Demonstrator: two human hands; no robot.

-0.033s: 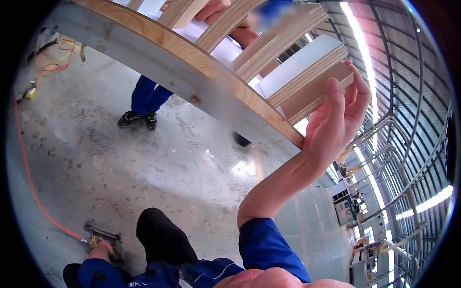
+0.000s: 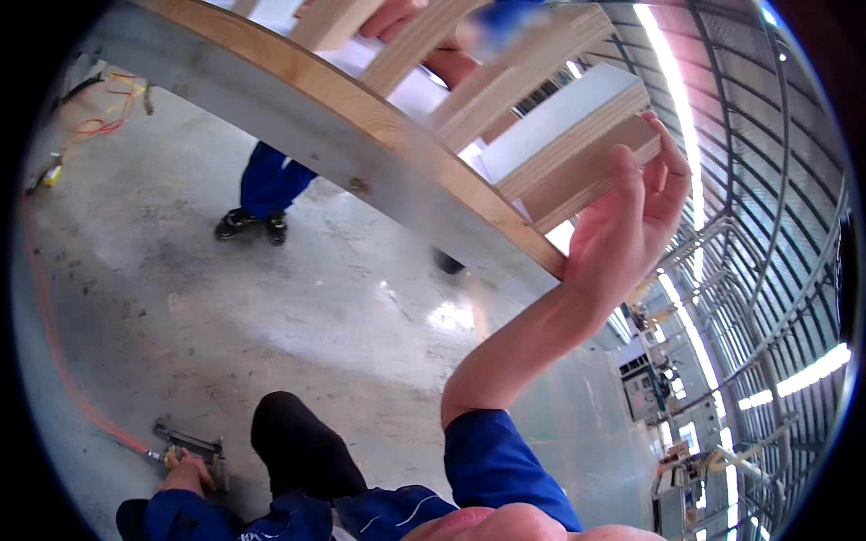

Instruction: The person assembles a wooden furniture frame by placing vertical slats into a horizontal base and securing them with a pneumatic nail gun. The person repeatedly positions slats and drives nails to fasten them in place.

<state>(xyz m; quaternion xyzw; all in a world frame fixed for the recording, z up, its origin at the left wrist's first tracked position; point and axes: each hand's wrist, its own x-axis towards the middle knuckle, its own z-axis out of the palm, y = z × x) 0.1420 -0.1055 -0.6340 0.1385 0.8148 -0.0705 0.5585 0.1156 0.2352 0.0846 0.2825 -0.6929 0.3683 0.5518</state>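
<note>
So the right hand (image 2: 627, 212) has hold of the end of a brown-faced plywood board (image 2: 591, 171), thumb on the near side and fingertips hooked over the far end. That board is the last in a row, its near end at a long pale wooden rail (image 2: 361, 104), up in the top right of the view. Down low on the other side, the left hand (image 2: 189, 471) is wrapped around a dark metal air-powered tool (image 2: 207, 448); it's small in view, so I can't tell where the index finger sits. A thin orange air hose (image 2: 72, 383) runs from it up along the left rim.

Next to the held board there's a thick white-faced plywood board (image 2: 568, 117), and more slats past that. A grey beam (image 2: 316, 149) runs under the rail. Beyond it you can see a co-worker's blue trousers (image 2: 269, 180) and black shoes (image 2: 236, 224), standing on a scuffed grey floor (image 2: 334, 307).
</note>
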